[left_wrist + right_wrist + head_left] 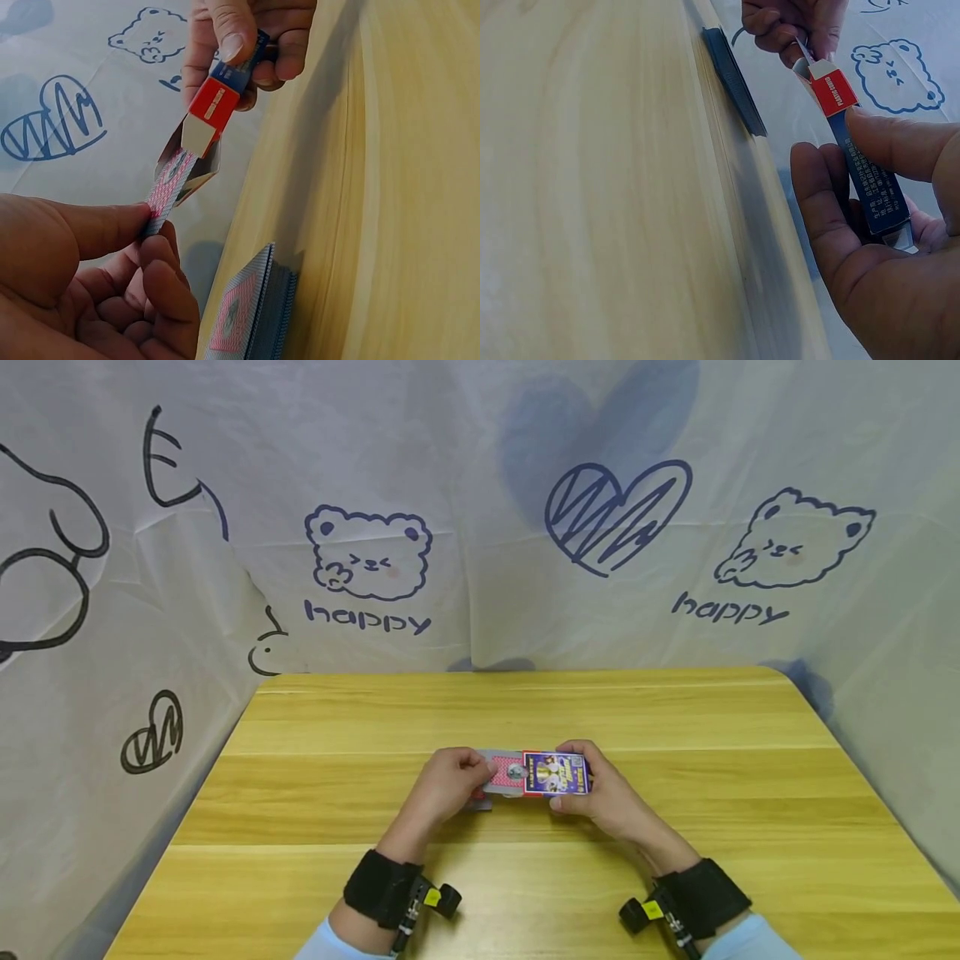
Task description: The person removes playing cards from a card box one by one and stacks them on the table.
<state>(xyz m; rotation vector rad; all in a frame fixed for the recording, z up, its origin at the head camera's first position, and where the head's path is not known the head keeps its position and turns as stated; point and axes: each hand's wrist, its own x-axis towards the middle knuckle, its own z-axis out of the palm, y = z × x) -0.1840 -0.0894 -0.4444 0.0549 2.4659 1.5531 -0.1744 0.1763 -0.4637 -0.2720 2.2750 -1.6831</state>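
Observation:
My left hand [447, 783] pinches the end of some red-and-white backed playing cards [171, 187] between thumb and fingers. Their other end sits inside the mouth of a blue and red card box [557, 774], whose flaps stand open in the left wrist view. Thumb on one side and fingers on the other, my right hand [609, 793] grips this box [874, 184] above the table. Below the left hand, a deck of cards [240, 315] with the same backs lies on the table, mostly covered by that hand in the head view.
The wooden table [315, 810] runs back to a white cloth wall [487, 568] drawn with bears, hearts and words. More of this cloth stands along the left and right sides. Each wrist wears a black strap [382, 889] with a small camera.

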